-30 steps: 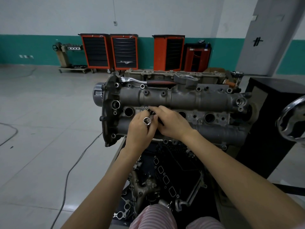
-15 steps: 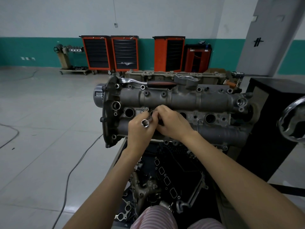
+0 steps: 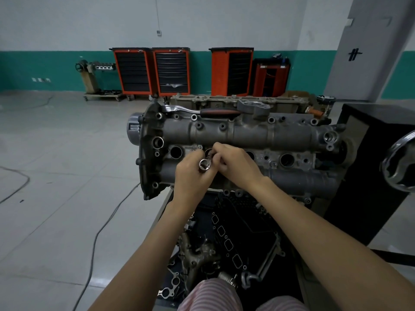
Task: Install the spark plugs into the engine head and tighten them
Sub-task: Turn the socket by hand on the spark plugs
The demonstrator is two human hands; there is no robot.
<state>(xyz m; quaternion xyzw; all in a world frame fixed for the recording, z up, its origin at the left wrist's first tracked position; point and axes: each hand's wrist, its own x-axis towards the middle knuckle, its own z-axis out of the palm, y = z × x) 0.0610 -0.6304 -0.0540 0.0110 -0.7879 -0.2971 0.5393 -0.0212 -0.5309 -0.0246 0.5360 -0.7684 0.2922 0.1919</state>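
Two hands meet at the second of the round wells in the engine head (image 3: 247,133), which sits tilted toward the person so the wells face them. The left hand (image 3: 193,176) curls round a shiny socket (image 3: 204,164), its open end turned up toward the camera, probably kept ready for tightening. The right hand (image 3: 233,164) pinches something small and dark at the well's mouth (image 3: 208,152), likely a spark plug being started by feel; it is too hidden to be sure. The neighbouring wells (image 3: 175,152) look dark; whether they hold plugs cannot be told. A ratchet (image 3: 202,111) rests along the head's top edge, within reach for the tightening step.
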